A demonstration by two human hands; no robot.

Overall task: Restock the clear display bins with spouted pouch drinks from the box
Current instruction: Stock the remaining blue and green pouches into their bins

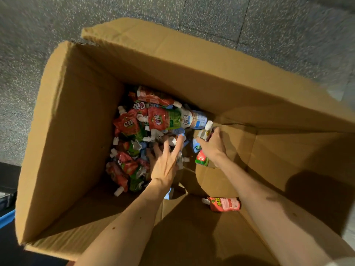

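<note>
Left grip (pixel 165 162): forearm enters from the bottom centre, palm down. Fingers are straight and splayed, tips resting on the pile of spouted pouches (pixel 132 127). It holds nothing.

Right grip (pixel 212 144): forearm enters from the lower right. Fingers are curled round a bunch of pouches (pixel 201 159). A white cap (pixel 208 124) sticks out past the knuckles, and a red-and-green pouch end shows by the wrist.

Cardboard box (pixel 76 112): deep, with tall walls and flaps folded open, standing on a speckled grey floor (pixel 28 45). The pile is heaped toward the left and far walls. Bare cardboard bottom (pixel 240 160) lies open on the right side. Both grips are well below the rim. A lone pink pouch (pixel 225 204) lies apart from the pile, just beside the right forearm.

Labels: the red pouches carry a large white "C" with characters too blurred to read. A pale blue-white pouch shows the same "C".
</note>
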